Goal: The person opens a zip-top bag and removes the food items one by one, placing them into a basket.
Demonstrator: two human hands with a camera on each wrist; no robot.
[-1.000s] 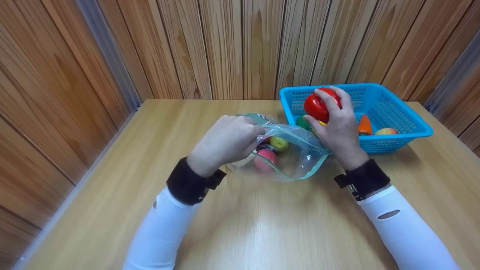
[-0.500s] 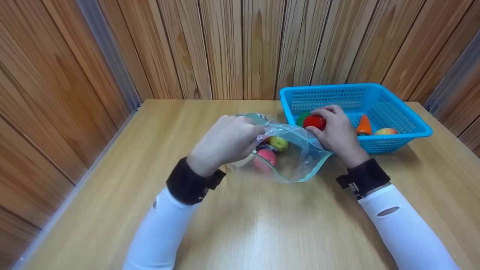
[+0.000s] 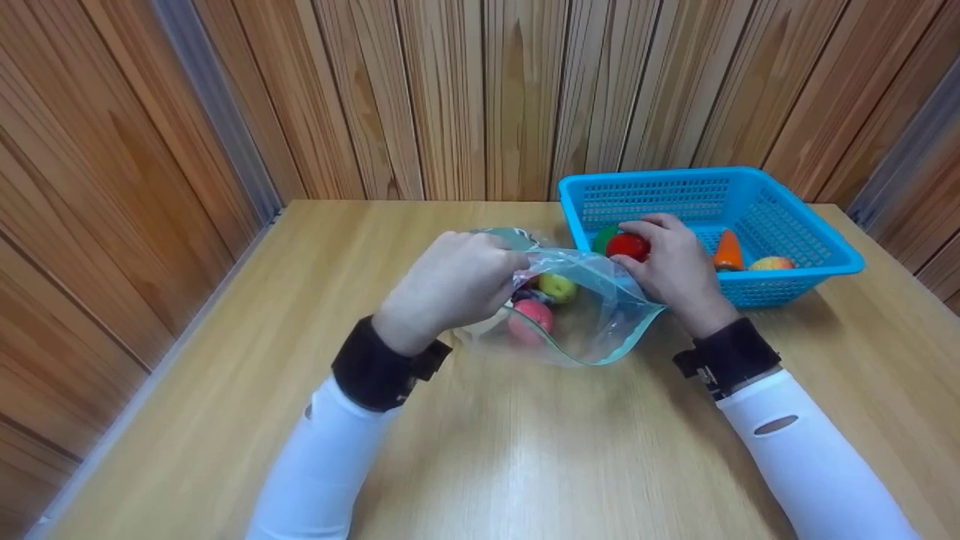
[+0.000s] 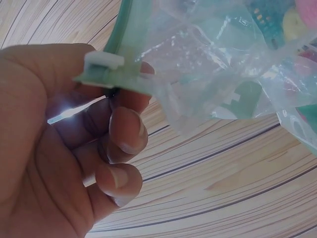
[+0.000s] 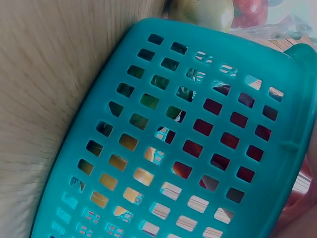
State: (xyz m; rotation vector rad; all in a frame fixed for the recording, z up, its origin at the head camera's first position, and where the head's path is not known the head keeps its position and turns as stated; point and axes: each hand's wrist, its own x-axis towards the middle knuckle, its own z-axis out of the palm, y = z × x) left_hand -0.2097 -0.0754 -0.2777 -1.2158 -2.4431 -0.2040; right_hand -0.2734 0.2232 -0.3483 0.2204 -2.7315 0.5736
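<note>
At the middle of the head view my left hand point(image 3: 454, 281) pinches the top edge of a clear zip bag point(image 3: 600, 322) by its white slider point(image 4: 104, 60). The bag's mouth gapes toward the right. Inside it lie a pink round fruit point(image 3: 531, 319), a yellow-green fruit point(image 3: 557, 287) and darker pieces behind the film. My right hand point(image 3: 675, 266) reaches over the near wall of a blue basket point(image 3: 795, 281), fingers and thumb around a glossy red bell pepper point(image 3: 627, 246). Through the basket's holes the right wrist view shows patches of red, green and yellow.
A green piece point(image 3: 604, 237) sits beside the pepper in the basket. An orange carrot point(image 3: 728, 251) and a yellow-red fruit point(image 3: 772, 263) lie farther right in it. Wooden panel walls point(image 3: 465, 97) border the table point(image 3: 525, 450) behind and on the left.
My right hand has lowered the red bell pepper from above the basket's rim down into its left part, then stayed there. The left hand and bag have barely moved.
</note>
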